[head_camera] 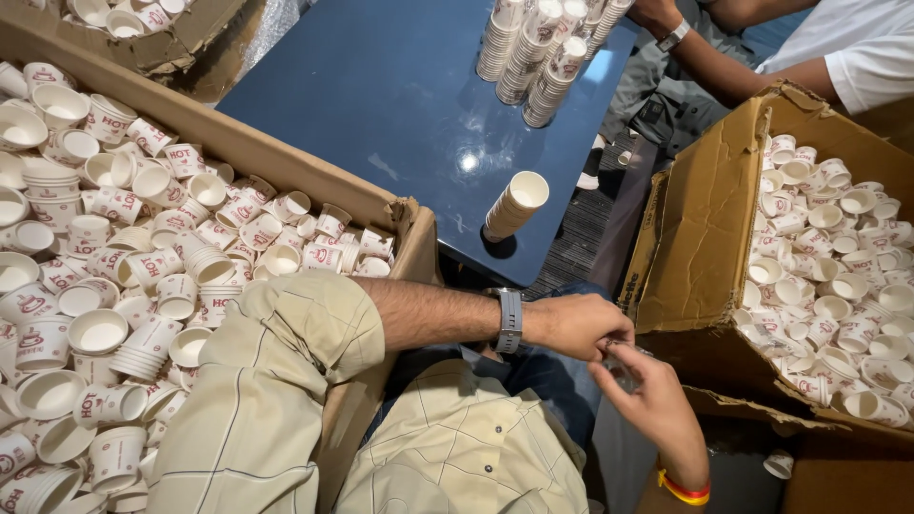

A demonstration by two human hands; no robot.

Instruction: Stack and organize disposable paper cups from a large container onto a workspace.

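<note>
My left hand (579, 324), with a grey watch on the wrist, reaches across my lap from the left, its fingers curled. My right hand (655, 405), wearing a red and yellow wristband, comes up from below, and its fingertips touch the left hand's fingers. Whatever lies between the fingers is hidden. Both hands hover in the gap between two cardboard boxes, beside the right box's flap (705, 219). A short stack of white paper cups (514, 205) stands on the blue table (381, 95) just beyond my hands.
The left cardboard box (238, 143) is full of loose white and red printed paper cups. The right box holds several more cups (828, 276). Tall cup stacks (543, 57) stand at the table's far edge. Another person's arm (724, 62) is at the top right.
</note>
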